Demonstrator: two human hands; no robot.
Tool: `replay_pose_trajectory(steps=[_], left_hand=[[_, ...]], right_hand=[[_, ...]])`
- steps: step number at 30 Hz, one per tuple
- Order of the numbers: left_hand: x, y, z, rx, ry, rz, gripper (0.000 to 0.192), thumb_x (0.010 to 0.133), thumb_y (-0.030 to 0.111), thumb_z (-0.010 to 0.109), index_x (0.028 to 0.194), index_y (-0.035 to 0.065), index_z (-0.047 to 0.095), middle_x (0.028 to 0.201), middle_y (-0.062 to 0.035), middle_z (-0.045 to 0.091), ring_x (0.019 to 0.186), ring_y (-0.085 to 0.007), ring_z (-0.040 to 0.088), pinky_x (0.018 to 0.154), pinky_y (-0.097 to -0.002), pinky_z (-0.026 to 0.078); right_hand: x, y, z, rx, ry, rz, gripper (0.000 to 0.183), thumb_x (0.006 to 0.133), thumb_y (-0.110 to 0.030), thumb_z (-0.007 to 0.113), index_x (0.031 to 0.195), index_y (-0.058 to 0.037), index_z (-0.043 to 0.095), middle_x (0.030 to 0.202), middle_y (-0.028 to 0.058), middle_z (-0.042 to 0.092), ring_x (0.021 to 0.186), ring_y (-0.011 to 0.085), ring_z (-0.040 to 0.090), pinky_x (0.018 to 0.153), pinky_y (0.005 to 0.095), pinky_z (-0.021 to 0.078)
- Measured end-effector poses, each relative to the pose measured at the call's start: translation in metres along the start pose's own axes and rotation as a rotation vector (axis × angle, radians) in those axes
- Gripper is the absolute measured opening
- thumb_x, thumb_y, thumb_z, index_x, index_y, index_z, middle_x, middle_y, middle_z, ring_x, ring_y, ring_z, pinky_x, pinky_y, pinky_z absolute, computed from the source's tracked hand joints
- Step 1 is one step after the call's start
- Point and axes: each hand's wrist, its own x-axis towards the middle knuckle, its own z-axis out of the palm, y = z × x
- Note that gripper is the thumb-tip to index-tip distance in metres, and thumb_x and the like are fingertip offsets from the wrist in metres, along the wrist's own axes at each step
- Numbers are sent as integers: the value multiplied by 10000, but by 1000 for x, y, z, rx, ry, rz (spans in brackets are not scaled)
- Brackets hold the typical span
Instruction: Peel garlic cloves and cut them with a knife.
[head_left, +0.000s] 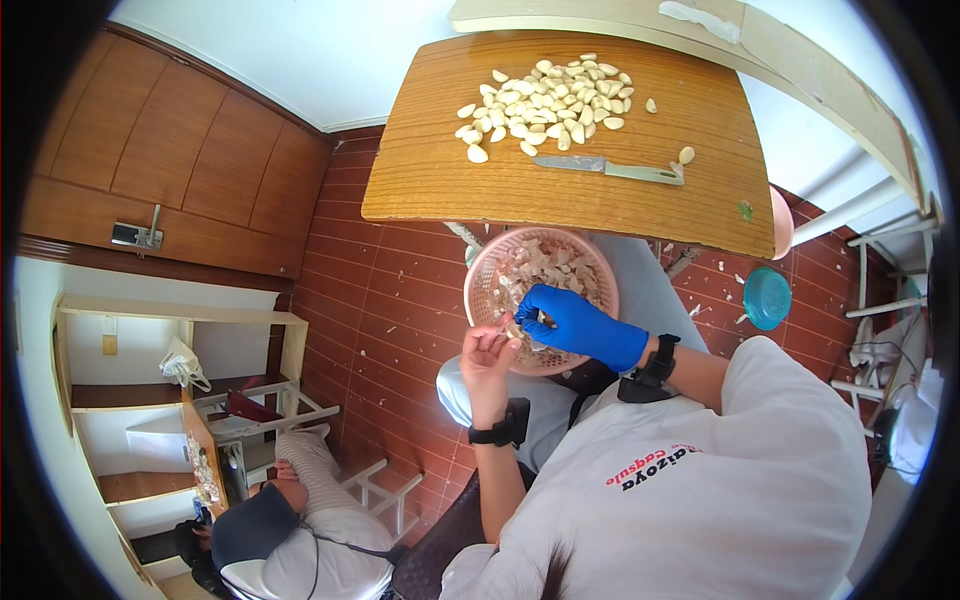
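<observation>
My bare left hand pinches a garlic clove between thumb and fingers, over a pink plastic basket of garlic skins. In a blue glove, my right hand meets it from the right, its fingertips together at the clove; whether they grip a piece of skin is hidden. Beyond the basket, a pile of peeled garlic cloves lies on the wooden tabletop. A knife with a pale handle rests in front of the pile, and a single clove lies by the handle's end.
The basket sits between my knees, below the table's near edge. A teal plastic basin stands on the tiled floor at the right, among scattered skins. At the lower left sits another person, near a second table and a white stool.
</observation>
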Motion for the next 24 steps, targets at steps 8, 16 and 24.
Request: replay_pose_trajectory(steps=[8, 16, 24], left_hand=[[-6, -6, 1, -198, 61, -119, 272, 864, -98, 551, 1082, 56, 499, 1273, -154, 552, 1161, -233, 552, 958, -299, 456], [-7, -5, 2, -306, 68, -185, 229, 906, -10, 522, 1127, 48, 513, 1304, -137, 514, 1183, -228, 529, 1027, -328, 420], [-7, -8, -3, -298, 44, -173, 273, 879, -8, 490, 1145, 49, 517, 1248, -96, 524, 1172, -179, 493, 1021, -336, 386]], right_hand=[[7, 8, -10, 2, 183, -11, 131, 855, -124, 627, 926, -34, 564, 854, 116, 600, 781, 261, 603, 707, 346, 478], [4, -4, -16, -40, 70, 1, 189, 877, -133, 628, 1035, -35, 596, 933, 110, 633, 865, 222, 628, 766, 327, 487], [3, -10, -13, 25, -188, -78, 315, 860, -232, 678, 1119, -64, 614, 1018, 112, 619, 978, 242, 605, 862, 339, 455]])
